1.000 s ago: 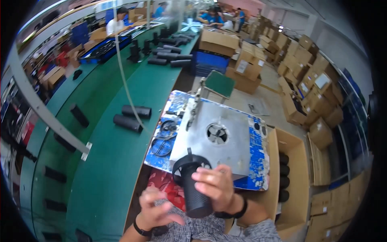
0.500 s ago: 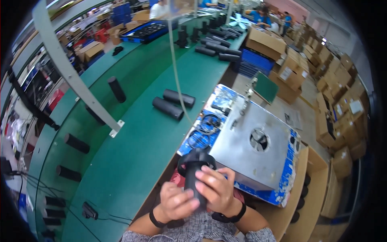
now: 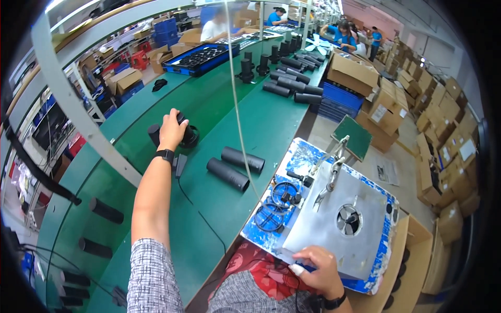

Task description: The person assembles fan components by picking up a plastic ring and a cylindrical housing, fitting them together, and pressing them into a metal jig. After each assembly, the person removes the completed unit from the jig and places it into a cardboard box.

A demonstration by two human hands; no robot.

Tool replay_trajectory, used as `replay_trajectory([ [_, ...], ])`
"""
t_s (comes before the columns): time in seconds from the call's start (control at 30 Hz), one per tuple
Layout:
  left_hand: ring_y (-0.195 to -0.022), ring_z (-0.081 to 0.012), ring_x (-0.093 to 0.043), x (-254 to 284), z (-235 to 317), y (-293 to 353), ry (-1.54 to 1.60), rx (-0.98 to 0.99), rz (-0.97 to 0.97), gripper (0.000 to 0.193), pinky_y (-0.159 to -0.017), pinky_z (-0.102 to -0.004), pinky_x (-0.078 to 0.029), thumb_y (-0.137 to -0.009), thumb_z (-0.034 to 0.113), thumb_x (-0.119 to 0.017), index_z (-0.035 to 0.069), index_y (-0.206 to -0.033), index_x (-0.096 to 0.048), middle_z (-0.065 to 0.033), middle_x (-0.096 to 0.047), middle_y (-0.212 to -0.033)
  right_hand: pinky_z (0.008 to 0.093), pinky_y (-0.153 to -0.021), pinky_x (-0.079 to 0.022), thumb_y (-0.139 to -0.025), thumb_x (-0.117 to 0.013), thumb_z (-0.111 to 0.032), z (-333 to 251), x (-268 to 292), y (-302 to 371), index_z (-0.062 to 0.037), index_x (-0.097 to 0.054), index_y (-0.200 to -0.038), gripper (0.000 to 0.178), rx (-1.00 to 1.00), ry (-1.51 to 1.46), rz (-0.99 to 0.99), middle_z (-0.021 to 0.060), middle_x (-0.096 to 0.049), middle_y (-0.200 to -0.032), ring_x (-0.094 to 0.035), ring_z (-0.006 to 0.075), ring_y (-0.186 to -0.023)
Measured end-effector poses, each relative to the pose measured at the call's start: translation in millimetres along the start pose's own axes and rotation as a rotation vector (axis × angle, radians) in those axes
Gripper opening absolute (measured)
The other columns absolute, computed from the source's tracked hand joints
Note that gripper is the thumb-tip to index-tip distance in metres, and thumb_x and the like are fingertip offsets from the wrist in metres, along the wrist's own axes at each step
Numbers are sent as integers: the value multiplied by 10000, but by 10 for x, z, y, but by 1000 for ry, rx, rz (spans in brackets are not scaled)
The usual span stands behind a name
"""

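Observation:
Out over the green belt at the left, my left hand is closed around a black flanged tube, whose wide ring shows at the right of my fingers. A plain black tube stands just to the left of that hand. My right hand is near the front left corner of a metal box, fingers bent and apart, with nothing seen in it. A small dark block on a cord lies below my left wrist. Two black tubes lie side by side on the green bench.
A metal clamp arm rises over the box, beside black wire rings on a blue board. A grey post stands left of my arm, and a pale hose hangs ahead. An open carton is at the right. People work farther back.
Both hands held the flanged tube before me; now my left hand has carried it out to the belt, and my right has let go and moved right. The view has tilted up.

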State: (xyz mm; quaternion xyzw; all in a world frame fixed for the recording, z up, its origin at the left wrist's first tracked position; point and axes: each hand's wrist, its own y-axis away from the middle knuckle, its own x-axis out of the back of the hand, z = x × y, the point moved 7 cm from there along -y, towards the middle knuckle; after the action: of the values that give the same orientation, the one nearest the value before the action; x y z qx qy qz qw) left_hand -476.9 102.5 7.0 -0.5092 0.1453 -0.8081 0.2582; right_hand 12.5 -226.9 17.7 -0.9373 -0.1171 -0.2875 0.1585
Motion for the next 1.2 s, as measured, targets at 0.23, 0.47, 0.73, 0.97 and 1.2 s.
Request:
replay_trajectory([
  [0.23,-1179,-449,-631,-466,-304,-306,-70,123,-57,507,-960,-519,-540,-919,283,-789,115,-1342,-565,-211,-618,-1281,351,-677,-578,-772,-881,-174,-4,3,-32,-96,-782,-976,240,24,73,8,95,-759,-907,-721,255,-761],
  [0.47,-1169,-435,-634,262,6,0,-628,-61,279,455,-960,-502,-551,-929,263,-774,132,-1333,-613,-188,-560,-1346,348,-663,-572,-751,-911,-175,-50,14,-16,-88,-781,-973,271,75,96,33,100,-757,-921,-716,261,-768],
  [0.73,-1193,-431,-590,258,-156,475,-179,-128,237,375,-1059,-492,-484,-962,164,-688,40,-1316,-674,-245,-596,-1304,358,-725,-586,-762,-896,-103,-91,193,273,-90,-775,-1009,275,216,38,129,98,-768,-950,-737,276,-840],
  [0.97,-1354,-328,-550,150,-1529,1475,469,172,-147,507,-1137,-395,-432,-1116,322,-466,4,-1504,-536,-210,-550,-1507,371,-791,-584,-850,-774,-10,156,1545,1542,-75,-755,-1032,194,-116,184,544,93,-764,-970,-742,262,-871],
  [1.2,-1218,-320,-605,-1090,-1511,1644,672,579,-401,688,-867,-548,-546,-1072,576,-419,19,-1455,-546,-133,-579,-1446,428,-891,-561,-916,-649,-66,2479,3425,4402,-24,-730,-1111,215,-1129,710,780,234,-751,-1034,-733,372,-1008],
])
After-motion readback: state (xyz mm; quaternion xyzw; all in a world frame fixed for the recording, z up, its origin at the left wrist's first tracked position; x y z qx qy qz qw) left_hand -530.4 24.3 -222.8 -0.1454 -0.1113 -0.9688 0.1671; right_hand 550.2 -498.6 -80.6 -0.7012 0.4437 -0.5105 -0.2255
